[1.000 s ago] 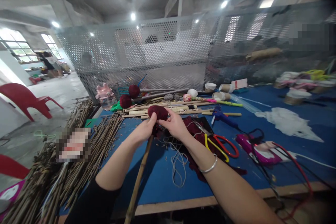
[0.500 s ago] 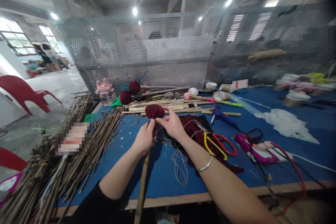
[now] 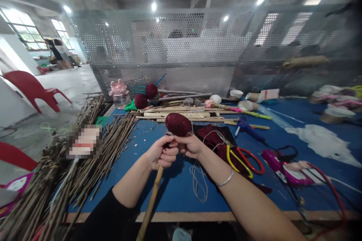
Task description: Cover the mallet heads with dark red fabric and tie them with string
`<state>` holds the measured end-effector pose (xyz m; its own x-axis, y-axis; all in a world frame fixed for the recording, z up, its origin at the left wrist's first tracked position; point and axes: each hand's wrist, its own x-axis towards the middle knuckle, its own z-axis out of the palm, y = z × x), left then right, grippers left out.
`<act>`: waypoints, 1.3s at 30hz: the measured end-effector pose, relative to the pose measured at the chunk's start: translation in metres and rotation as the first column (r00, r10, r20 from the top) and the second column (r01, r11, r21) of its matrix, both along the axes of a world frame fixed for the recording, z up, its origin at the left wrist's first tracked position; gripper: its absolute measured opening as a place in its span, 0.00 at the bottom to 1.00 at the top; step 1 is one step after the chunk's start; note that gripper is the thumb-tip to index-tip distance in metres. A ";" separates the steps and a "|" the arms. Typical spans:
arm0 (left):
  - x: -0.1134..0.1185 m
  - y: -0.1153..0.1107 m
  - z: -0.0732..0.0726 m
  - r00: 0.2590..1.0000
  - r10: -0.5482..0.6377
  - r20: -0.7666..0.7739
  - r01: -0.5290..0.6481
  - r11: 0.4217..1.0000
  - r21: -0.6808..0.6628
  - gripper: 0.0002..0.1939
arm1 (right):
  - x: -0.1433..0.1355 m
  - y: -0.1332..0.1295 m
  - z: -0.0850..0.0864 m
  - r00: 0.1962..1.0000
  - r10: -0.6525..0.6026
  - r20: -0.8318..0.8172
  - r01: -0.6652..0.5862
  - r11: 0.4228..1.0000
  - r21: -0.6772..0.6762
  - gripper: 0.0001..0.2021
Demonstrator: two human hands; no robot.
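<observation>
My left hand (image 3: 161, 153) is wrapped around the upper end of a bamboo stick (image 3: 152, 203), whose lower end slants down past the table edge. On top of the stick sits a rounded head covered in maroon cloth (image 3: 178, 123), tilted to the right. My right hand (image 3: 190, 145), with a bracelet on its wrist, pinches the gathered cloth just under the head, fingers touching those of the left. The pinched cloth is mostly hidden by the fingers. A loop of grey string (image 3: 199, 184) lies below the right hand.
Scissors with red and yellow handles (image 3: 240, 162) lie on maroon cloth (image 3: 206, 132) at right, near a blue glue gun (image 3: 246, 128) and a purple power strip (image 3: 283, 167). Thin twigs (image 3: 93, 165) are heaped left. Bamboo sticks (image 3: 175, 114) and two maroon balls (image 3: 151, 91) lie behind.
The maroon head has tipped and turned to the right. My right hand has moved from its side to beneath it, and my left fingers have closed further around the stick. The view has shifted slightly.
</observation>
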<state>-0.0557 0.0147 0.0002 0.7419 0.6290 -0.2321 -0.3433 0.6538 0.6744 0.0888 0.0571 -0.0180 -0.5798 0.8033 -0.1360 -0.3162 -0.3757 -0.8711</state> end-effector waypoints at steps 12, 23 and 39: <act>0.015 -0.004 0.045 0.404 0.822 -0.402 -0.256 0.523 0.813 0.23 | -0.003 0.004 0.013 0.962 -0.273 -0.019 0.273 0.956 0.110 0.15; 0.031 0.000 -0.004 0.487 0.740 -0.464 -0.372 0.656 0.657 0.17 | 0.012 0.009 0.018 0.927 -0.300 0.227 0.166 0.867 0.469 0.13; 0.002 -0.003 0.014 0.973 0.135 -0.186 -0.137 0.991 0.001 0.21 | 0.006 0.006 0.018 0.995 -0.101 0.026 0.097 0.986 0.135 0.16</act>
<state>-0.0535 0.0116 0.0144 0.5932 0.7174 -0.3652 -0.2997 0.6179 0.7269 0.0952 0.0633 0.0001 -0.4933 0.8689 -0.0409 -0.3168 -0.2233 -0.9218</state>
